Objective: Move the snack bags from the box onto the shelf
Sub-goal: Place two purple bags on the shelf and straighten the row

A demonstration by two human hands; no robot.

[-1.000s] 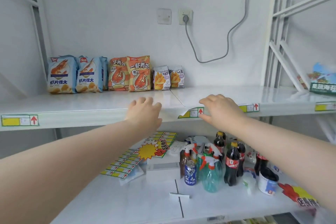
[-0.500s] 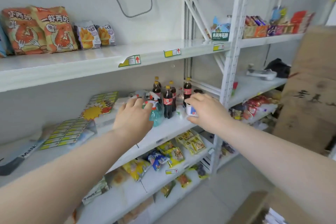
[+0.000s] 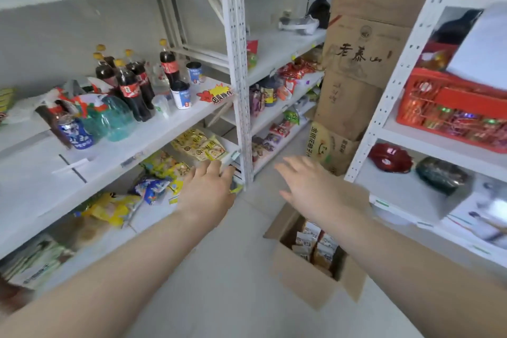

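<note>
Both my left hand (image 3: 208,189) and right hand (image 3: 310,186) hang spread and empty, while the snack bags (image 3: 315,244) stand in the box (image 3: 304,277) at five o'clock, likely light, crinkly, slippery, best pinched at top seams.

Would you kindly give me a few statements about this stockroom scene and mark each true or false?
1. The cardboard box on the floor holds snack bags. True.
2. The right hand grips a snack bag. False: it is open and holds nothing.
3. The left hand holds nothing. True.
4. The cola bottles lie on their sides. False: they stand upright.
5. The red basket sits on the floor. False: it sits on a shelf at the right.
</note>
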